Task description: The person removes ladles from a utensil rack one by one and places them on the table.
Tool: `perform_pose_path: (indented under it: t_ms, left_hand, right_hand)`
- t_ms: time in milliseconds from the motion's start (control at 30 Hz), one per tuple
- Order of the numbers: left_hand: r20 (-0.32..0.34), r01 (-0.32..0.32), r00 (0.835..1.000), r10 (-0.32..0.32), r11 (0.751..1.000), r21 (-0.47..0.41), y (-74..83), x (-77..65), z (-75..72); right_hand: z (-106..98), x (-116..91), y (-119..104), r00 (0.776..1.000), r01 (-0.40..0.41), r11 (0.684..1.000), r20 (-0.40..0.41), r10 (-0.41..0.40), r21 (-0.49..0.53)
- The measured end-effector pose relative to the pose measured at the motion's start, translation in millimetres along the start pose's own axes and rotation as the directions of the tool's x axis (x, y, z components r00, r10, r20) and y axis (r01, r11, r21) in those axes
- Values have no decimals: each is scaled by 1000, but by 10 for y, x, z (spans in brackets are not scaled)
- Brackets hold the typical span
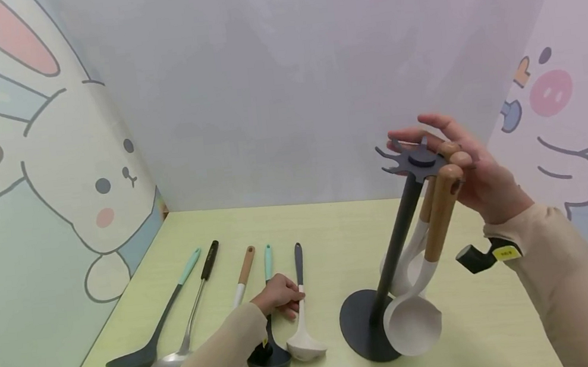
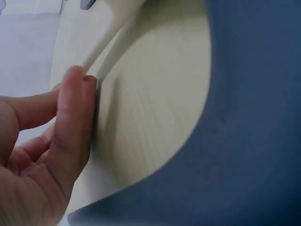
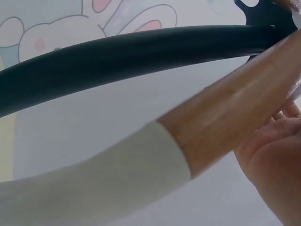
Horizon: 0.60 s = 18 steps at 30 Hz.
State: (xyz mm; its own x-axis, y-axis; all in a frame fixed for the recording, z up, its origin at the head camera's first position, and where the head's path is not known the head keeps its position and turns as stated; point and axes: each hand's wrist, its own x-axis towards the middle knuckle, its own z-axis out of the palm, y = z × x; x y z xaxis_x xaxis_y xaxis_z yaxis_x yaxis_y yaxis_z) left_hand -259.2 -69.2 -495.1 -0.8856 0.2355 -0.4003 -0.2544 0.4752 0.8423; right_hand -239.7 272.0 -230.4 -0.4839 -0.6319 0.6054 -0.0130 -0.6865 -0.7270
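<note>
Your right hand (image 1: 472, 170) grasps a wood-handled ladle (image 1: 413, 320) at the rack (image 1: 415, 162); your left hand (image 1: 279, 296) pinches a white ladle (image 1: 304, 344) on the table (image 1: 331, 227).

Matt dark stand (image 1: 396, 238), wooden-handled ladle (image 1: 431, 264), shiny metal spoon (image 1: 182, 345), smooth table (image 1: 331, 227)
</note>
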Motion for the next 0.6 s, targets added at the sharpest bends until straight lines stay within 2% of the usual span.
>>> perform_pose_path:
  t_ms: [100,200,267,333,600]
  left_hand:
    - [3,-10,1000,10,1000,21,9,-13,-14]
    - [8,-31,999,31,998,59,25,-22,-30]
    - [14,-46,999,45,996,80,32,-19,-37]
    - [19,-59,998,57,994,93,29,-7,-39]
    - [34,-84,996,80,988,131,28,36,-29]
  right_hand:
    - [-51,68,35,992,24,1000,123,-23,-2]
    - [-100,134,84,967,98,990,246,-71,-100]
    - [-116,177,110,948,132,985,305,-93,-109]
    - [-116,210,128,935,140,987,338,-105,-81]
    - [-128,263,157,909,186,981,390,-151,-54]
